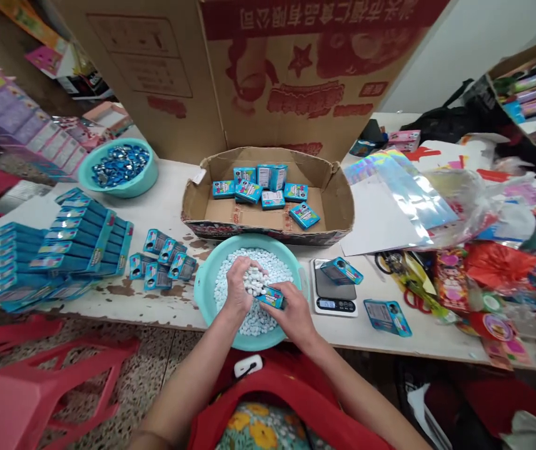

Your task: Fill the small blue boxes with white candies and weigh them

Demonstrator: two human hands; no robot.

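Observation:
Over a teal basin (203,299) filled with small pale candies (279,265), both my hands are close together. My left hand (238,287) is cupped around a heap of the white candies (252,280), which rest against its palm and fingers. In my right hand (296,312) is a small blue candy box (271,297), tilted with its end at the edge of the heap. Whether the box's end flap is open is too small to tell. Right of the basin, a digital scale (336,304) bears another blue box (343,270) lying aslant on its plate.
Behind the basin stands a cardboard tray (268,226) with several blue boxes. Left are several loose boxes (157,275), a big stack of flat cartons (80,237) and a teal bowl (144,184) of shiny blue packets. Scissors (416,301) and cluttered packaging lie right.

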